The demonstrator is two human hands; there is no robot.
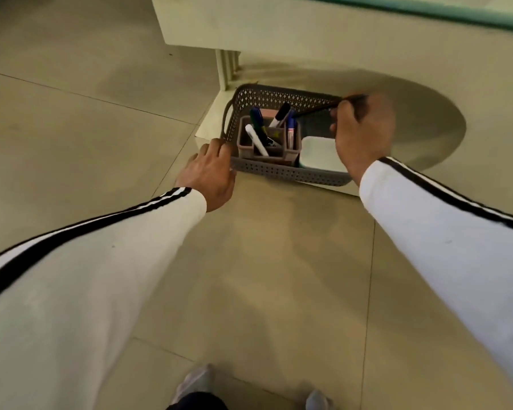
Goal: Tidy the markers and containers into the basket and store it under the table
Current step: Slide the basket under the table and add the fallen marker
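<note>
A grey perforated basket (pixel 279 99) sits on the pale base under the table, beside a ribbed table leg (pixel 227 69). Inside it stand a brown organizer (pixel 245 140) with several markers (pixel 256 140) and a white container (pixel 320 153). My left hand (pixel 209 173) grips the basket's near-left corner. My right hand (pixel 362 128) is over the basket's right end and holds a thin dark stick-like thing (pixel 317 109) that points into the basket; what it is I cannot tell.
The table's underside and apron (pixel 308 28) overhang the basket from above. A round shadowed base (pixel 421 128) lies to the right. Tiled floor (pixel 71 113) spreads to the left and toward me. My feet (pixel 196 383) show at the bottom edge.
</note>
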